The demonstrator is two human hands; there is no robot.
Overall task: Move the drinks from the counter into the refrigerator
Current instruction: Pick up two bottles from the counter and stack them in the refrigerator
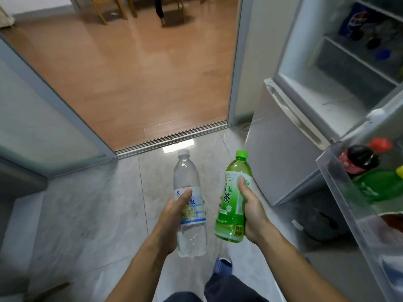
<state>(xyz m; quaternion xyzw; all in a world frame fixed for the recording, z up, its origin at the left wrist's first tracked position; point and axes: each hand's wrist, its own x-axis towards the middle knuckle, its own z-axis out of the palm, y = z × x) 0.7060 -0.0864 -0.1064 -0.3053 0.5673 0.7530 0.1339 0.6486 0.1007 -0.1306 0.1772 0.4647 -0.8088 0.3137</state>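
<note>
My left hand [172, 216] grips a clear water bottle [188, 182] with a white cap and a blue-and-white label, held upright over the tiled floor. My right hand [250, 205] grips a green tea bottle [233, 192] with a green cap, also upright, just right of the water bottle. The refrigerator [305, 88] stands open at the right. Its door shelf [340, 192] holds a dark cola bottle [359, 158] with a red cap and a green bottle [379, 186]. Other drinks sit blurred on the inner shelves [357, 25].
A sliding glass door [32, 118] stands at the left of a doorway onto a wooden floor [130, 73], with chair legs [109, 9] at the far end. The closed lower refrigerator door [283, 153] lies right of my hands. My foot [222, 264] shows below.
</note>
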